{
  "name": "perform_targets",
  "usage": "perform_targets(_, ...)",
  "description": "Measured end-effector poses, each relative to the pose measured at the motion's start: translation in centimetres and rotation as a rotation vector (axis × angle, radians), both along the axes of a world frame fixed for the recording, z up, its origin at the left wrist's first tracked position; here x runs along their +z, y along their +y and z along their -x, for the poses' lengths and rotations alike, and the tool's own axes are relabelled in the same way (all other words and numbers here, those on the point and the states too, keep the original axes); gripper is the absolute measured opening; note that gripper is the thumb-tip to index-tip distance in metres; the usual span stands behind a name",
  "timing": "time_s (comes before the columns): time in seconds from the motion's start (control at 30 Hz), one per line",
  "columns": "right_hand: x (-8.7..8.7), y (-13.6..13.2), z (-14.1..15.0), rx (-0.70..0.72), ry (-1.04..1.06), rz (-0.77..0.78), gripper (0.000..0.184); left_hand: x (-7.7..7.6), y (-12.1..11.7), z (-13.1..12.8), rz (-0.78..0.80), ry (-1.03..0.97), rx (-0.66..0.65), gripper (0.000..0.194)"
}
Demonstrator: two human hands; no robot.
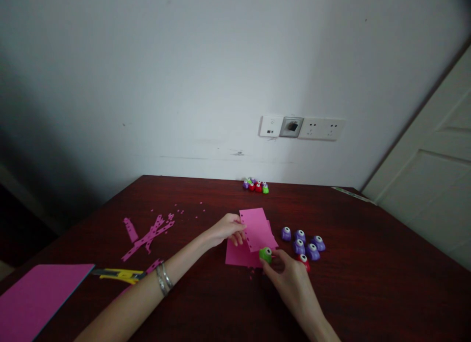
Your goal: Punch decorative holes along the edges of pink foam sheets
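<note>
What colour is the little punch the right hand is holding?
The punch in the right hand is green, best seen in the head view.

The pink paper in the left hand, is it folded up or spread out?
Spread out: the pink paper shows one broad face with no visible fold, and the left hand holds its punched edge.

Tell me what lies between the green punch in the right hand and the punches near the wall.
The head view shows the pink sheet held by the left hand, with more pink paper beneath it, then dark red tabletop.
</note>
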State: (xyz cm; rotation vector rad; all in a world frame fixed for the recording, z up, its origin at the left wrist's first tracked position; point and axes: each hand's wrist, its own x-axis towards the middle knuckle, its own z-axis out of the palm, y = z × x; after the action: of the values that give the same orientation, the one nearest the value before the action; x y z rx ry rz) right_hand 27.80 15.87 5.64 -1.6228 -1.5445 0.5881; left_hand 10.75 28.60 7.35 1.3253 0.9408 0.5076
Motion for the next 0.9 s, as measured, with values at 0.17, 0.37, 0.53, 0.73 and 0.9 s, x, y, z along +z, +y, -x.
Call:
perform_targets(0.17,0.5,-0.2,0.3,-0.01,-0.049,0.022,0.019,-0.1,-0.1,-0.2,0.019,0.0,0.0,0.015)
perform_targets(0.37,1.3,-0.7,0.8,-0.043,-0.305,0.056,0.017,-0.4,-0.1,-0.2,0.018,0.018,-0.039,0.018)
perform_targets(0.53,1.5,-1.0,1.3,-0.08,-0.453,0.033,0.017,-0.4,-0.4,-0.2,0.017,0.039,-0.065,0.021)
perform_targets(0.73,1.1,-0.9,1.8,-0.042,-0.49,-0.018,0.014,-0.5,-0.6,-0.3,-0.008,0.059,-0.074,0.021)
perform_targets(0.9,1.2,-0.5,1.9,0.008,-0.545,-0.038,0.011,-1.4,-0.3,-0.3,-0.07,0.109,-0.084,0.02)
